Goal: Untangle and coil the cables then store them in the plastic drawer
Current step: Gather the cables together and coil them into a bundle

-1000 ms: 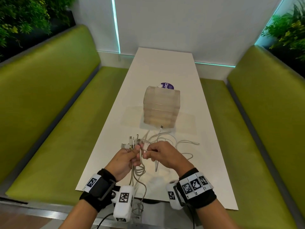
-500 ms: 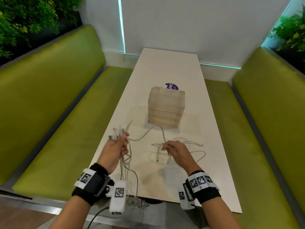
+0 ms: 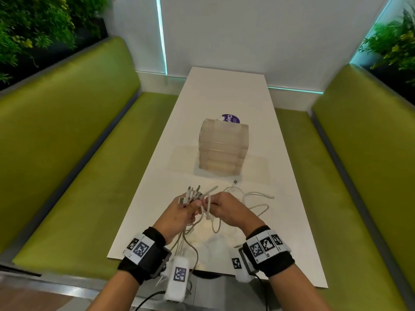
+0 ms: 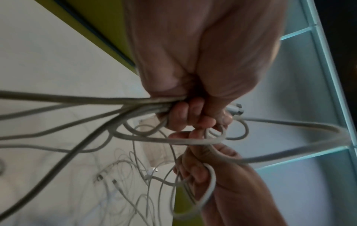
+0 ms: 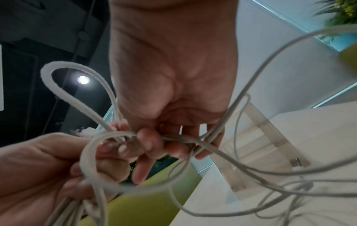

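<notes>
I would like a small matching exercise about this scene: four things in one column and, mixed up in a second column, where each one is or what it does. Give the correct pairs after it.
Things:
1. left hand
2. right hand
3. plastic drawer
4. purple sticker

Places or states:
A. stands in the middle of the white table, all closed
B. grips a bundle of cable ends, plugs sticking out
C. lies on the table behind the drawer unit
D. pinches a loop of white cable

Pairs: 1-B, 2-D, 3-A, 4-C
</notes>
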`<control>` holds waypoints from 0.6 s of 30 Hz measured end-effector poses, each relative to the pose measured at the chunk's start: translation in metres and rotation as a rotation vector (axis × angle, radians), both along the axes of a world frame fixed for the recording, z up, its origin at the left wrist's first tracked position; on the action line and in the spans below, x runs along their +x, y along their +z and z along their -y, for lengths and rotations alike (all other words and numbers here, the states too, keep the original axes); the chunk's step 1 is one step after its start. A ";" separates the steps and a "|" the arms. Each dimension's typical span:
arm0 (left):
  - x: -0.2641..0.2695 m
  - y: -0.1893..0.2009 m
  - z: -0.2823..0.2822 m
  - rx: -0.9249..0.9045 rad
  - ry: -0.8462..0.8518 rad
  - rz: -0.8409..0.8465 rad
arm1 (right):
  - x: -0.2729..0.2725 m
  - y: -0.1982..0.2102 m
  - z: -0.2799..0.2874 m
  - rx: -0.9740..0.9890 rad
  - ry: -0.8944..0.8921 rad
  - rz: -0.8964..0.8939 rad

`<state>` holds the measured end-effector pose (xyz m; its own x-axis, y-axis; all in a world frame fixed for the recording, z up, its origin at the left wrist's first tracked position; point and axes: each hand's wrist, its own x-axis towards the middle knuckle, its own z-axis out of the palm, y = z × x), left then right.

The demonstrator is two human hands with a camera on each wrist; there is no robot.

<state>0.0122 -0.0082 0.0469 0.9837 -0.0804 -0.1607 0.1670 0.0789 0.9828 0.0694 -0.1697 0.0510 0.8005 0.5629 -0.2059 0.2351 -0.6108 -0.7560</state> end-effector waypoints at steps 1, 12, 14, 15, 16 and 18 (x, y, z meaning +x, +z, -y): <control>0.000 -0.001 -0.002 -0.029 0.024 0.005 | 0.001 -0.001 0.001 -0.014 0.006 0.000; 0.006 0.027 -0.071 -0.459 0.458 0.035 | 0.018 -0.059 0.057 0.010 -0.244 0.045; 0.000 0.024 -0.065 -0.385 0.398 0.010 | 0.013 -0.050 0.048 0.057 -0.249 0.072; -0.002 0.022 -0.060 -0.344 0.354 -0.003 | 0.009 -0.041 0.041 0.099 -0.259 0.083; -0.005 0.021 -0.053 -0.299 0.303 -0.016 | 0.004 -0.031 0.034 0.154 -0.262 0.084; -0.011 0.018 -0.041 -0.203 0.213 -0.034 | -0.009 -0.005 0.019 0.284 -0.219 0.037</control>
